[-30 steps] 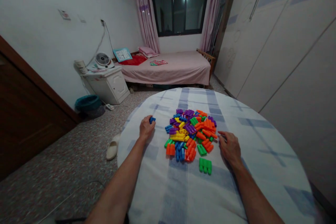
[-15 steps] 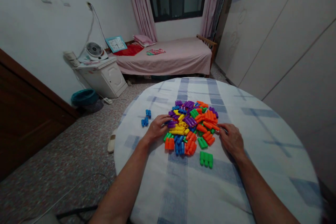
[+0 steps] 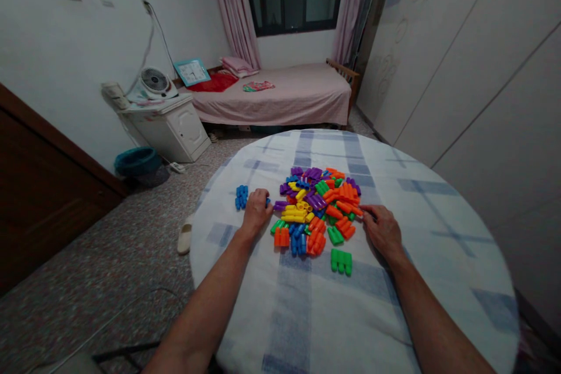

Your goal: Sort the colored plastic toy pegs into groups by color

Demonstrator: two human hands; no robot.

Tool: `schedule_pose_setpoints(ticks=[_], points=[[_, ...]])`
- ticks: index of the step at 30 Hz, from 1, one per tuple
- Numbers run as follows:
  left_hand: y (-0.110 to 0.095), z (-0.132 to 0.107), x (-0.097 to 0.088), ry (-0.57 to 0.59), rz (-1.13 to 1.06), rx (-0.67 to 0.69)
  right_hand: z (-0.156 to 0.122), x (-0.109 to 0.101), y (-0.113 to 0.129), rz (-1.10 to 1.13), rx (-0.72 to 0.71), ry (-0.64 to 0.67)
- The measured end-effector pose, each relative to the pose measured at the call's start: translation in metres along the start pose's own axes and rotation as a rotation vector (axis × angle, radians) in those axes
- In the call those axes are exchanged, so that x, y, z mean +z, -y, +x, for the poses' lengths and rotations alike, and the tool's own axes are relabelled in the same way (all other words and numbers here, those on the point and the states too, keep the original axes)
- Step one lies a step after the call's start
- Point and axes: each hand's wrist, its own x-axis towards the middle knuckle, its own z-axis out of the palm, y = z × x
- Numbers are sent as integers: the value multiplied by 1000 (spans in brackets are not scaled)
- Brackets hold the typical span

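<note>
A heap of plastic toy building blocks (image 3: 302, 206) in orange, yellow, purple, green and blue lies in the middle of the table. My left hand (image 3: 258, 210) is just left of the heap, its fingers curled around a blue block (image 3: 268, 201) that shows only in part. Close to its outer side sit several blue blocks (image 3: 241, 197), set apart from the heap. At the heap's right edge, my right hand (image 3: 383, 229) rests with thumb and forefinger slightly apart, their tips against the end of an orange block (image 3: 349, 208). A green block (image 3: 341, 261) lies separately in front.
A white and blue checked cloth covers the round table (image 3: 394, 304). Beyond it stand a bed (image 3: 298, 87) and a white cabinet (image 3: 184, 128) with a fan (image 3: 155, 82). A bin (image 3: 138, 162) and a slipper (image 3: 184, 238) are on the floor at left.
My left hand has drawn back leftward from the heap with a blue block in its fingers. The blue blocks at left appear closer together. My right hand stays by the orange block.
</note>
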Motion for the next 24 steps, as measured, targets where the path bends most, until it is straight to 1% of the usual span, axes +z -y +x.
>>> schedule_pose_setpoints(ticks=[2, 3, 4, 5, 7, 9, 11, 13, 17, 21, 24], points=[[-5, 0, -9, -68, -23, -74, 0, 0, 1, 12, -6, -11], [-10, -2, -15, -82, -44, -82, 0, 0, 1, 15, -11, -15], [-18, -5, -22, -69, -64, -69, 0, 0, 1, 18, -18, -16], [-27, -9, -30, -28, -79, -43, 0, 1, 1, 20, -25, -16], [-48, -20, -42, 132, -70, 34, 0, 2, 0, 20, -27, -23], [-68, -33, -47, 288, -2, 110, 0, 2, 0, 23, -19, -28], [-82, -42, -45, 359, 93, 141, 0, 2, 0, 33, -8, -25], [-89, -47, -40, 370, 167, 126, 0, 1, 1, 47, 5, -21], [-91, -42, -31, 386, 217, 74, 0, 1, 2, 57, 20, -15], [-91, -36, -27, 411, 204, 47, 0, 2, 1, 56, 17, -15], [-93, -35, -24, 426, 234, 36, 0, 3, 1, 62, 16, -14]])
